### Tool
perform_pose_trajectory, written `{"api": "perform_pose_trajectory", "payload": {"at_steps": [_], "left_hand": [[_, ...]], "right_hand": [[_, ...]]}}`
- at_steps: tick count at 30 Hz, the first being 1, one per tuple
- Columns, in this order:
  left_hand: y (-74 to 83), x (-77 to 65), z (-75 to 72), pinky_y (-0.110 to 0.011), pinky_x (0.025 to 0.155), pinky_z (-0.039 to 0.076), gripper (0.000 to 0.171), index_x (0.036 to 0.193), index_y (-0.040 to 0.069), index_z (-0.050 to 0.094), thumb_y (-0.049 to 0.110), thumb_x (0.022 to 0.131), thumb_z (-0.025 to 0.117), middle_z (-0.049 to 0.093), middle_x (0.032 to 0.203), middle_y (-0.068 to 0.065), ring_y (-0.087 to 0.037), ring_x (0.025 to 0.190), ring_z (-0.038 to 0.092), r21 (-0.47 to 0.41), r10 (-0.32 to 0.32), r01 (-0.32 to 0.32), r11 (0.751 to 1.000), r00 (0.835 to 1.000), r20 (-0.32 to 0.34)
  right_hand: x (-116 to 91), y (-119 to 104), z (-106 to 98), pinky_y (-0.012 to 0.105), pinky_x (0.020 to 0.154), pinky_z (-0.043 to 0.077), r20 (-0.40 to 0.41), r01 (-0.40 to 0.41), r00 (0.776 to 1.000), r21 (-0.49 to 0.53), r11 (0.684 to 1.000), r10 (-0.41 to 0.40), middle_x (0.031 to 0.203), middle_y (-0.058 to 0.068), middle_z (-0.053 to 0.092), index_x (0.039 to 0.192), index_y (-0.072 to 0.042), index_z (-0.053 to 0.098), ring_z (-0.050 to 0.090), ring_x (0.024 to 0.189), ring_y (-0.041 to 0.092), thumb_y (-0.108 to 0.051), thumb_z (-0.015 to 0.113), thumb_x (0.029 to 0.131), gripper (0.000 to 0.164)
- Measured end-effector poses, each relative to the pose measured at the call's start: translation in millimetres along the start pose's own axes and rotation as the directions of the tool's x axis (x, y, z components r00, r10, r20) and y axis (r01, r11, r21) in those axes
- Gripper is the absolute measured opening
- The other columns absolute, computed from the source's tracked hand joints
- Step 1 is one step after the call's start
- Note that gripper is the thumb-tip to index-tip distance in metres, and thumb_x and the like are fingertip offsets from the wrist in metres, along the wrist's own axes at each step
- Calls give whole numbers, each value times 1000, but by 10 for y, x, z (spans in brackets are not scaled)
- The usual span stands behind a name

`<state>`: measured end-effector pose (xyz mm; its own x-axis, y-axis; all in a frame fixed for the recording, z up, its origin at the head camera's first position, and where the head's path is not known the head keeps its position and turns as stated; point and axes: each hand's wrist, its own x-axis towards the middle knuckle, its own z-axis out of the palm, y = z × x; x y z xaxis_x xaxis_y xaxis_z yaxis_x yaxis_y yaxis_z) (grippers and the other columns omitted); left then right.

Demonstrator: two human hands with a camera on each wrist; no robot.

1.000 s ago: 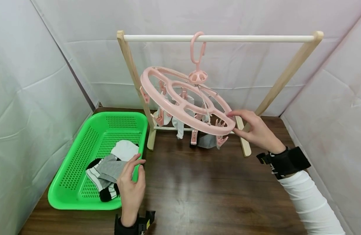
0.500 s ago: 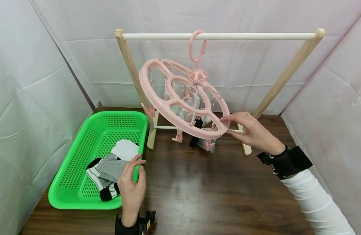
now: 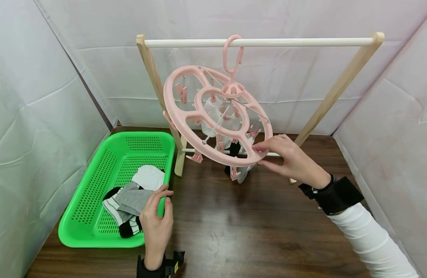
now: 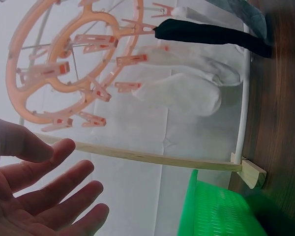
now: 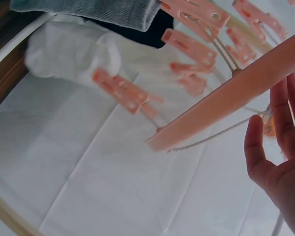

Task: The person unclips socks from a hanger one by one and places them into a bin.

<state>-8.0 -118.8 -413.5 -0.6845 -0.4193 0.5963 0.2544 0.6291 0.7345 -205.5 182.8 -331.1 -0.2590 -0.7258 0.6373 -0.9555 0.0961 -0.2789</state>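
Observation:
A pink round clip hanger (image 3: 196, 133) hangs by its hook from a white rail, its ring tilted down toward the right. My right hand (image 3: 291, 160) pinches the ring's lower right edge between thumb and fingers. Pink clips dangle beneath it; a black sock (image 4: 211, 37), white socks (image 4: 182, 93) and a grey sock (image 5: 98, 12) hang from some of them. My left hand (image 3: 157, 224) is held with loose fingers over the right rim of the green basket (image 3: 65, 227), holding nothing. Inside the basket lie a grey sock (image 3: 133, 199), a white sock (image 3: 148, 177) and a striped black-and-white sock (image 3: 112, 208).
The drying rack has a white top rail (image 3: 303, 42) and slanted wooden legs (image 3: 341, 85). Its lower white bar (image 4: 244, 98) runs close above the dark wooden table (image 3: 234, 227). White sheeting (image 3: 286, 19) encloses the back and sides.
The hanger's ring has turned and tilted more, its left side rising, with clips and hung socks swinging round. My right hand has moved a little left with the ring; the left hand stays put.

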Motion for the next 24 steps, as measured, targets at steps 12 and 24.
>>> {"api": "perform_pose_trajectory", "payload": {"at_steps": [12, 24], "left_hand": [[15, -19, 14, -35, 86, 45, 22, 96, 0, 69, -17, 86, 58, 66, 114, -14, -32, 109, 60, 10, 10, -10, 1000, 1000, 12], [9, -69, 36, -16, 92, 40, 23, 96, 0, 69, -17, 86, 58, 67, 113, -15, -31, 108, 61, 3, 11, -11, 1000, 1000, 30]], "right_hand": [[150, -155, 81, 34, 89, 36, 9, 23, 1000, -1, 1000, -23, 104, 0, 67, 113, -5, 66, 59, 97, 20, -42, 57, 96, 42], [284, -228, 191, 21, 76, 51, 77, 38, 996, 92, 995, -45, 102, 4, 65, 113, 0, 64, 64, 89, 12, -31, 63, 93, 37]]}}
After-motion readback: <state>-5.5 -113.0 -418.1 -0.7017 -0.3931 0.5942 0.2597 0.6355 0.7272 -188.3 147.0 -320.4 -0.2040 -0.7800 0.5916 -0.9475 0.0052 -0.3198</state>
